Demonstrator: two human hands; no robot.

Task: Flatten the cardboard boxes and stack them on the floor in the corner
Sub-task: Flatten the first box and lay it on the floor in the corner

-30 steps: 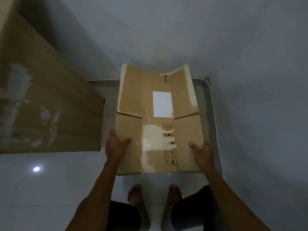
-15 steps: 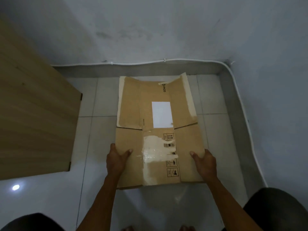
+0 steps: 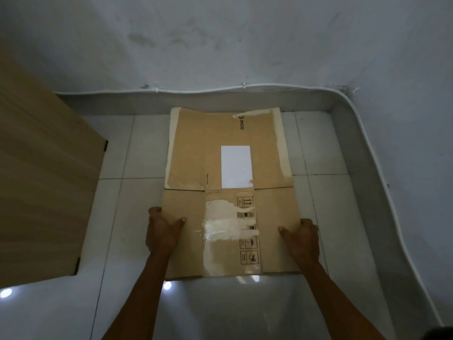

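A flattened brown cardboard box (image 3: 191, 153) lies flat, low over or on the white tiled floor (image 3: 137, 207), its far edge close to the back wall's skirting. It bears a white label, torn tape patches and printed handling symbols. My left hand (image 3: 163, 231) grips its left edge, thumb on top and fingers curled under. On the opposite edge my right hand (image 3: 302, 238) holds the box the same way, thumb lying on the top face.
A wooden table top (image 3: 41, 187) fills the left side, its corner near the box. The grey wall (image 3: 245, 40) runs behind and curves round the right, with a white cable (image 3: 382, 173) along the skirting. Bare tiles lie either side of the box.
Both hands have carried the box down and forward toward the back wall. It now lies flatter, and my view has dropped closer to the floor.
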